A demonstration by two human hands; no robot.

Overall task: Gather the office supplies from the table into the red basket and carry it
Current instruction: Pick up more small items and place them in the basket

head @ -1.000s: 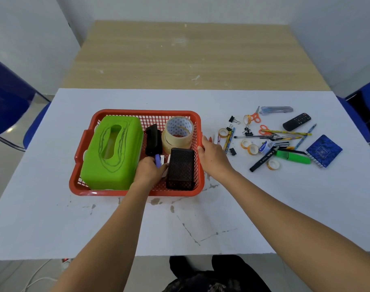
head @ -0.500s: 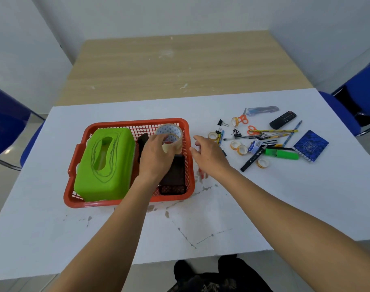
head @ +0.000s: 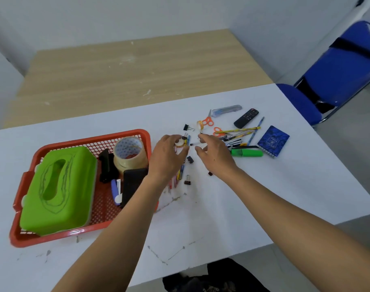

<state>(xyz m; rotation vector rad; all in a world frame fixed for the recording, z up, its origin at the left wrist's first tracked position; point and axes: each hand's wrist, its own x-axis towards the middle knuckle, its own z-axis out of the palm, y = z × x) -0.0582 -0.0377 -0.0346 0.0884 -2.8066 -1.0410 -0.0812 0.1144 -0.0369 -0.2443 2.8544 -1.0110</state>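
Risk noted: black binder clips (head: 187,182), thin pens (head: 235,142) and a small yellow tape ring (head: 180,144) lie crowded on the white table (head: 264,186), just right of the red plastic mesh basket (head: 74,232). A hasty two-handed scoop could scatter clips, and pens may slip between my fingers. My left hand (head: 169,157) hovers half-open, fingers curved over the tape ring; I cannot tell if it touches. My right hand (head: 215,154) is spread loose above the pens, holding nothing.
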